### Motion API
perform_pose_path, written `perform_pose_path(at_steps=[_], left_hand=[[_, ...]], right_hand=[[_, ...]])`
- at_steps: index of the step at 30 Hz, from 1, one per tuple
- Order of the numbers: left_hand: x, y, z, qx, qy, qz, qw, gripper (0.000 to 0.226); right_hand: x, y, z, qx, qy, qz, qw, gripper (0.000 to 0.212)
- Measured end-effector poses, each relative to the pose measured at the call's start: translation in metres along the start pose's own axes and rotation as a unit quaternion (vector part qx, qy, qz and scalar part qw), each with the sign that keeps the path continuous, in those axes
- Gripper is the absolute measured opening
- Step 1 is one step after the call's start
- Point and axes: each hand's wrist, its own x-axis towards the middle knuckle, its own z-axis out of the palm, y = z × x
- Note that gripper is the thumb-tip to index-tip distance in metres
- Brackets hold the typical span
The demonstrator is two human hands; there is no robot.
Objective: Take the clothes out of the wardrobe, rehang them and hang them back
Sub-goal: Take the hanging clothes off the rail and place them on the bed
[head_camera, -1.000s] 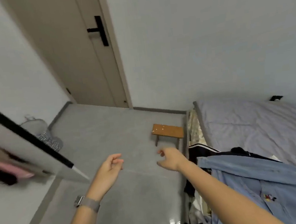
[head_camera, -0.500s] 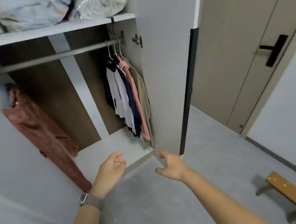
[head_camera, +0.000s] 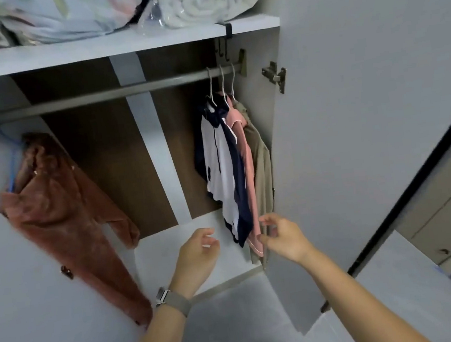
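The open wardrobe has a metal rail (head_camera: 105, 95) under a shelf. At the rail's right end three garments hang on white hangers: a navy-and-white top (head_camera: 223, 171), a pink one (head_camera: 247, 174) and an olive one (head_camera: 261, 167). A rust-brown fleece garment (head_camera: 65, 215) hangs on a blue hanger at the left. My right hand (head_camera: 284, 238) is at the hems of the pink and olive garments, fingers loosely curled; whether it touches them is unclear. My left hand (head_camera: 197, 254), with a watch on the wrist, hovers relaxed and empty in front of the wardrobe floor.
Bagged bedding (head_camera: 118, 6) fills the top shelf. The wardrobe's right door (head_camera: 367, 128) stands open beside my right arm; the left door (head_camera: 24, 303) is open too. A room door (head_camera: 449, 197) lies beyond on the right.
My view swung from the bed and floor to the wardrobe. Both hands moved closer to the hanging clothes; the right hand has reached the hems.
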Motion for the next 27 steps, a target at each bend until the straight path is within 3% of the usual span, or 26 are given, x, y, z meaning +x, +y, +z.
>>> perform_pose_path(at_steps=[4,8,12,16,18,22,27], left_hand=[[0.045,-0.002,-0.011,-0.051,0.047,-0.057,0.996,0.019],[0.094,-0.018,-0.033,-0.065,0.086,-0.104,0.989,0.015],[0.158,-0.026,-0.059,-0.063,0.088,-0.092,0.99,0.014],[0.208,-0.027,-0.08,-0.067,0.064,-0.073,0.993,0.018],[0.226,-0.028,-0.089,-0.065,0.057,-0.065,0.994,0.018],[0.251,-0.033,-0.098,-0.071,0.052,-0.059,0.994,0.019],[0.282,-0.031,-0.097,-0.075,0.013,-0.045,0.996,0.022]], right_hand=[[0.079,-0.031,-0.006,0.006,-0.027,-0.021,0.999,0.04],[0.144,-0.066,0.003,0.051,-0.034,-0.037,0.997,0.017],[0.207,-0.099,-0.003,0.059,0.078,-0.087,0.991,0.028],[0.27,-0.123,-0.018,-0.045,0.149,-0.148,0.977,0.045],[0.298,-0.128,-0.019,-0.074,0.167,-0.133,0.974,0.049],[0.331,-0.134,-0.002,0.013,0.137,0.0,0.991,0.036],[0.363,-0.143,0.009,0.108,0.182,0.035,0.977,0.046]])
